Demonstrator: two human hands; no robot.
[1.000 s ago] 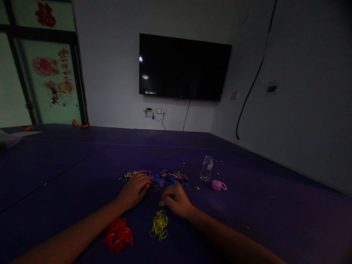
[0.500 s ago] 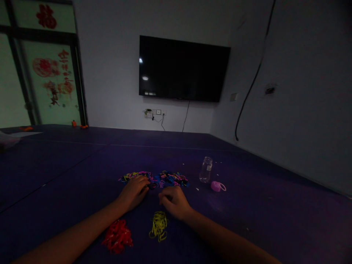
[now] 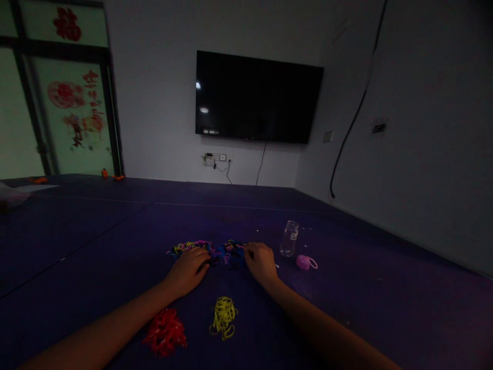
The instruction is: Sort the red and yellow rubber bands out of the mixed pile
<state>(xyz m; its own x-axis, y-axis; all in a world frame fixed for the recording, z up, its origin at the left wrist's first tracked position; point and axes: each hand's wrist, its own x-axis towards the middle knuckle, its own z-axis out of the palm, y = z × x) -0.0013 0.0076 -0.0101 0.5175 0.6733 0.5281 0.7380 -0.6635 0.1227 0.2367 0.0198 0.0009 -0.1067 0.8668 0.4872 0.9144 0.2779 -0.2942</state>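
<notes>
A mixed pile of coloured rubber bands [image 3: 231, 248] lies on the dark purple surface, split into a left and a right heap. My left hand [image 3: 189, 268] rests on the near edge of the left heap, thumb apart from its loosely bent fingers. At the right heap, my right hand [image 3: 260, 261] has its fingers curled down into the bands; its fingertips are hidden, so what they hold is unclear. Nearer to me lie a loose heap of yellow rubber bands [image 3: 223, 317] and, beside my left forearm, a red heap of bands [image 3: 165, 331].
Right of my right hand stands a clear bottle [image 3: 288, 239], uncapped, with a pink lid with a loop [image 3: 304, 262] beside it. Small white scraps lie around them. Orange items [image 3: 105, 173] sit at the far left edge. A television [image 3: 258, 97] hangs on the wall.
My right hand has moved right and farther away, from above the yellow heap to the right heap of mixed bands. My left hand has stayed in place.
</notes>
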